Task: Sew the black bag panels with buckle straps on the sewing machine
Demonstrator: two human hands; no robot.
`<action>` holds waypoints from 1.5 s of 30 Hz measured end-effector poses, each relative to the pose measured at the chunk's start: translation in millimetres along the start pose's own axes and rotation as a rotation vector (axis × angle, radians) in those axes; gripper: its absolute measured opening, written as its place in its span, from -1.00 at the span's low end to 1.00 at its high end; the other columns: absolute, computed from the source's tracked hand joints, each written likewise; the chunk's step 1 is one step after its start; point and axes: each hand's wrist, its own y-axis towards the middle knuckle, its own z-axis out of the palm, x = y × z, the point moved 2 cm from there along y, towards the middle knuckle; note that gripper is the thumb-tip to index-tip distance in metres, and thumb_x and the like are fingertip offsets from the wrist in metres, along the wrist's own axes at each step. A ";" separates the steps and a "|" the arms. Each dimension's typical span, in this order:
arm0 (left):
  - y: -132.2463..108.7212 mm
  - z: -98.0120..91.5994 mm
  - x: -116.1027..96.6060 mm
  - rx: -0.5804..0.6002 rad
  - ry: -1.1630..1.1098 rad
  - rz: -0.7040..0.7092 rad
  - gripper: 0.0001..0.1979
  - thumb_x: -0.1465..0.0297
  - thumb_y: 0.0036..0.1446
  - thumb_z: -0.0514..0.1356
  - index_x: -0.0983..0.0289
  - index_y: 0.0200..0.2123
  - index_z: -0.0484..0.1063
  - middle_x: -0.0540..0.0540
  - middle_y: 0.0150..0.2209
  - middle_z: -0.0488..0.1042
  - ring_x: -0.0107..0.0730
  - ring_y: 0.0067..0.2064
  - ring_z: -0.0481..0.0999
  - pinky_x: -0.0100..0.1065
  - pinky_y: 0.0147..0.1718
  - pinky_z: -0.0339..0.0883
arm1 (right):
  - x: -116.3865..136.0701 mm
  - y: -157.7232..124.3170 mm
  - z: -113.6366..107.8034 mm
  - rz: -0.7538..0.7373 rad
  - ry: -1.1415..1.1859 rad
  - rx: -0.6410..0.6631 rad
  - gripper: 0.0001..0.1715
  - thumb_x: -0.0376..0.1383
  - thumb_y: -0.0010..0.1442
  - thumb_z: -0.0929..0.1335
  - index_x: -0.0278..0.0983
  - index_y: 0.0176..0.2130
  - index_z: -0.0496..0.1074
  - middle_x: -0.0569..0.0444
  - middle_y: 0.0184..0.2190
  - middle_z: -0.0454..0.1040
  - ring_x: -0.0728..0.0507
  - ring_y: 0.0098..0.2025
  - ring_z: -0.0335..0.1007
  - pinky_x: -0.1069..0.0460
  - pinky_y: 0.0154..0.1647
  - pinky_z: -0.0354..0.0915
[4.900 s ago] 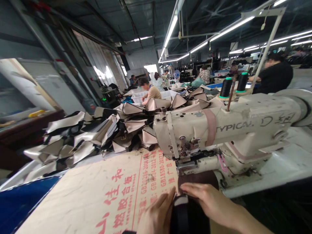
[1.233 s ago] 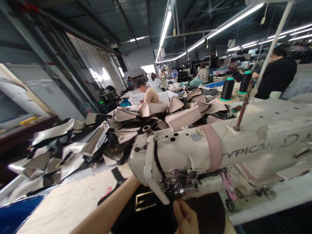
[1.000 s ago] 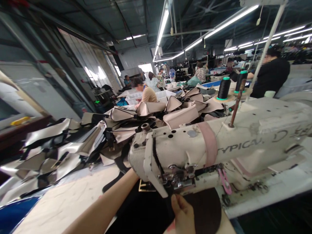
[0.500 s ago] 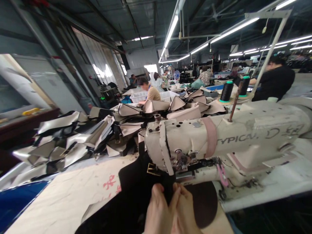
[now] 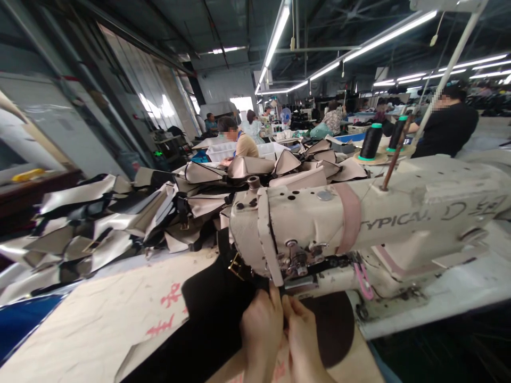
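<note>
Blk bag panel (image 5: 211,314) is laid on the plywood board (image 5: 99,324), its far edge run up to the presser-foot area (image 5: 293,282) of the cream lockstitch sewing mach. (image 5: 319,218). L hand (image 5: 261,332) and R hand (image 5: 303,340) are positioned side by side, just below the foot. Fingers of both are pressed together, and the panel's edge appears pinched between them; exact layer held cannot be confirmed, as it is partly hidden by the hands. Gold-tone buckle (image 5: 235,267) is seen on the panel, just beside the mach. head. Dark brown rounded piece (image 5: 333,330) is found beneath and to the right of R hand. Needle is hidden, and whether the mach. is running cannot be told.

Risks noted: fingers are held very near the needle zone, so a puncture injury is possible if the mach. is run w/ the hands at this position. Needle damage is possible if the buckle is brought under the foot. Panel misalignment may be caused by loose pinch pressure or by the panel's weight dragging on the board. Stack of beige-and-blk bag parts (image 5: 120,213) is piled close to the board; snagging of the panel on it is possible.
</note>
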 end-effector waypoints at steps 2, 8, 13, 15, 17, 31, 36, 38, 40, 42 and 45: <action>2.6 3.9 5.3 0.035 0.052 0.023 -0.68 0.48 0.15 -0.07 0.38 -0.13 0.41 0.23 -0.42 0.49 -0.26 -0.46 0.52 -0.43 -0.58 0.25 | -1.3 0.8 -1.9 -0.015 -0.030 0.000 -0.54 -0.01 -0.15 0.45 -0.38 -0.46 0.45 0.09 -0.58 0.40 -0.04 -0.48 0.27 0.13 -0.49 0.17; 9.0 6.6 14.9 0.114 -0.216 -0.151 -0.52 0.32 0.24 -0.16 0.36 -0.47 0.49 0.24 -0.51 0.52 -0.25 -0.41 0.55 -0.45 -0.58 0.22 | -2.5 2.4 -1.2 -0.042 -0.054 0.032 -0.50 0.00 -0.08 0.42 -0.38 -0.32 0.49 0.01 -0.44 0.47 -0.14 -0.30 0.36 0.09 -0.36 0.25; 12.7 3.7 11.7 0.108 -0.261 -0.215 -0.54 0.29 0.24 -0.13 0.36 -0.46 0.48 0.27 -0.43 0.55 -0.23 -0.34 0.56 -0.45 -0.53 0.21 | 0.4 -0.9 6.0 -0.040 -0.023 -0.054 -0.48 0.03 -0.17 0.45 -0.39 -0.41 0.49 0.04 -0.55 0.44 -0.10 -0.44 0.34 0.10 -0.47 0.23; 12.6 2.6 11.1 0.094 -0.256 -0.222 -0.59 0.32 0.23 -0.09 0.35 -0.42 0.49 0.25 -0.41 0.56 -0.26 -0.34 0.56 -0.46 -0.52 0.20 | 0.2 -2.4 7.4 -0.014 0.015 -0.049 -0.50 0.01 -0.19 0.46 -0.38 -0.45 0.47 0.08 -0.59 0.42 -0.06 -0.48 0.31 0.12 -0.49 0.20; 11.8 2.1 11.3 0.090 -0.263 -0.219 -0.63 0.33 0.22 -0.07 0.35 -0.40 0.49 0.23 -0.40 0.56 -0.28 -0.34 0.55 -0.47 -0.51 0.20 | -1.1 -2.7 7.0 0.002 0.049 -0.041 -0.52 -0.01 -0.21 0.48 -0.37 -0.47 0.46 0.10 -0.59 0.41 -0.05 -0.48 0.30 0.12 -0.48 0.20; 13.8 -2.2 12.9 0.185 -0.204 -0.239 -0.56 0.28 0.24 -0.11 0.37 -0.39 0.49 0.28 -0.34 0.56 -0.21 -0.30 0.55 -0.42 -0.48 0.20 | 1.2 0.0 2.7 0.063 0.038 -0.106 -0.50 -0.06 -0.34 0.53 -0.37 -0.44 0.51 0.08 -0.59 0.45 -0.06 -0.51 0.33 0.11 -0.49 0.20; 17.1 -4.4 11.7 0.184 -0.205 -0.239 -0.59 0.30 0.24 -0.10 0.36 -0.31 0.50 0.26 -0.30 0.56 -0.25 -0.28 0.55 -0.44 -0.44 0.22 | 5.2 0.5 3.8 0.063 0.048 -0.123 -0.48 -0.08 -0.34 0.53 -0.37 -0.38 0.52 0.06 -0.57 0.46 -0.09 -0.45 0.37 0.10 -0.48 0.23; 18.1 -4.4 12.0 0.185 -0.205 -0.238 -0.60 0.31 0.24 -0.10 0.36 -0.30 0.50 0.26 -0.29 0.56 -0.26 -0.27 0.55 -0.44 -0.42 0.23 | 4.2 0.8 5.4 0.057 0.033 -0.122 -0.46 -0.06 -0.33 0.52 -0.37 -0.37 0.52 0.05 -0.56 0.47 -0.10 -0.45 0.37 0.10 -0.49 0.23; 18.9 -4.1 12.6 0.186 -0.204 -0.238 -0.60 0.30 0.24 -0.10 0.36 -0.29 0.50 0.26 -0.29 0.56 -0.26 -0.26 0.55 -0.44 -0.42 0.23 | 2.1 1.7 8.0 0.037 -0.038 -0.110 -0.44 -0.01 -0.29 0.49 -0.36 -0.35 0.51 0.05 -0.55 0.47 -0.09 -0.49 0.36 0.10 -0.53 0.22; 19.8 -4.2 12.9 0.188 -0.202 -0.239 -0.60 0.30 0.23 -0.09 0.36 -0.30 0.49 0.26 -0.29 0.56 -0.25 -0.26 0.55 -0.43 -0.42 0.23 | 2.3 2.4 8.7 0.021 -0.128 -0.084 -0.45 0.04 -0.23 0.46 -0.36 -0.38 0.51 0.06 -0.59 0.44 -0.06 -0.56 0.32 0.11 -0.59 0.19; 20.7 -6.0 12.6 0.189 -0.201 -0.239 -0.62 0.31 0.23 -0.09 0.36 -0.28 0.49 0.26 -0.30 0.56 -0.25 -0.26 0.55 -0.43 -0.42 0.22 | 23.6 -0.2 -6.3 0.009 -0.280 0.001 -0.53 0.01 -0.16 0.45 -0.38 -0.50 0.49 0.05 -0.66 0.40 -0.05 -0.62 0.28 0.11 -0.63 0.17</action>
